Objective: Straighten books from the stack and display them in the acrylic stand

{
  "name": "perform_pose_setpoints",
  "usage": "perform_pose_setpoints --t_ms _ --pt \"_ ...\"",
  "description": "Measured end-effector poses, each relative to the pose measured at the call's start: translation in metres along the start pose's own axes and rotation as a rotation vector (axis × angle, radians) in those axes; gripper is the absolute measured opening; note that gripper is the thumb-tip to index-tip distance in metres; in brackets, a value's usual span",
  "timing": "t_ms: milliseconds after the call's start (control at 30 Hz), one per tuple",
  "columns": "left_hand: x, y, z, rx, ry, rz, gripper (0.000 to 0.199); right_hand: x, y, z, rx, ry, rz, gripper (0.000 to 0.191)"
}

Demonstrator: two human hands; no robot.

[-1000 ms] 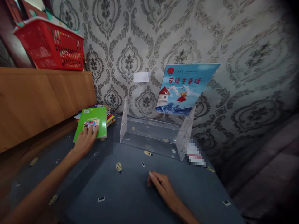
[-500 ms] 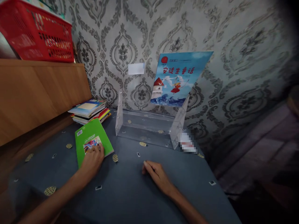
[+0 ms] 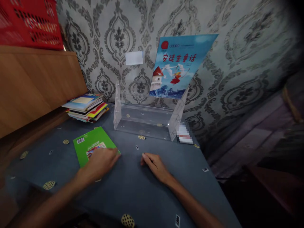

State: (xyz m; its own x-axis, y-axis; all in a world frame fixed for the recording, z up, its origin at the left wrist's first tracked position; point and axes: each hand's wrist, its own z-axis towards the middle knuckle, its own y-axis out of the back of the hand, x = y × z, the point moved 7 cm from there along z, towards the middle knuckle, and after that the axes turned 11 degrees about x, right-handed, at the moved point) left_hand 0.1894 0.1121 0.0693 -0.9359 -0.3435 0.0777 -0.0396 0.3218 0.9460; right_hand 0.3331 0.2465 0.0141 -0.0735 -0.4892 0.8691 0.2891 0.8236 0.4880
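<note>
Standing beyond the green book (image 3: 89,141), the rack (image 3: 177,116) holds a blue book (image 3: 182,67).

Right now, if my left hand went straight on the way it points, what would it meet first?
Your left hand would probably meet the front of the clear plastic open rack, though the hand's height is unclear and it could pass above it.

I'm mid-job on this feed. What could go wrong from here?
1. The left hand covers the near right part of the green book, its fingertips hidden; if the hold is weak, the book could slip.
2. The book stack has uneven edges, so a bump might slide some off.
3. The blue book rises well above the clear rack; a knock to the rack could topple it.
</note>
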Motion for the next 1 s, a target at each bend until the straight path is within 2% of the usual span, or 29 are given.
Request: perform_pose_setpoints --t_ms 100,167,200,267,367,467,567,733,833,933,1000 --pt "0.072 0.008 0.017 -0.085 0.268 -0.001 0.040 -0.001 -0.001 0.000 0.007 0.000 0.002 0.068" --pt "0.115 0.005 0.025 -0.160 0.361 0.007 0.047 -0.001 -0.001 -0.001 0.008 0.003 -0.001 0.067" --pt "0.133 -0.002 0.029 -0.152 0.390 -0.008 0.051 -0.001 -0.001 -0.001 0.007 0.007 -0.002 0.066" --pt "0.158 -0.020 0.036 -0.110 0.391 -0.060 0.057 0.001 -0.001 -0.002 0.006 0.017 -0.005 0.063" --pt "0.168 -0.033 0.037 -0.160 0.361 0.016 0.061 0.003 -0.001 -0.003 0.007 0.035 -0.022 0.058" --pt "0.159 -0.034 0.029 -0.179 0.368 0.073 0.060 0.005 0.004 -0.004 -0.060 0.042 -0.104 0.053" --pt "0.138 -0.029 0.021 -0.127 0.365 0.085 0.057 0.004 0.014 -0.005 -0.182 0.036 -0.173 0.048" --pt "0.091 -0.022 0.015 -0.034 0.297 0.059 0.050 -0.006 0.036 -0.010 -0.387 0.055 -0.122 0.040" --pt "0.057 -0.023 0.019 -0.005 0.221 0.052 0.047 -0.006 0.051 -0.017 -0.481 0.055 -0.168 0.037" --pt "0.020 -0.026 0.025 -0.010 0.098 0.022 0.040 0.013 0.055 -0.023 -0.491 0.094 -0.364 0.032" --pt "-0.004 -0.027 0.029 -0.031 0.005 -0.020 0.034 0.032 0.045 -0.025 -0.417 0.154 -0.546 0.031"
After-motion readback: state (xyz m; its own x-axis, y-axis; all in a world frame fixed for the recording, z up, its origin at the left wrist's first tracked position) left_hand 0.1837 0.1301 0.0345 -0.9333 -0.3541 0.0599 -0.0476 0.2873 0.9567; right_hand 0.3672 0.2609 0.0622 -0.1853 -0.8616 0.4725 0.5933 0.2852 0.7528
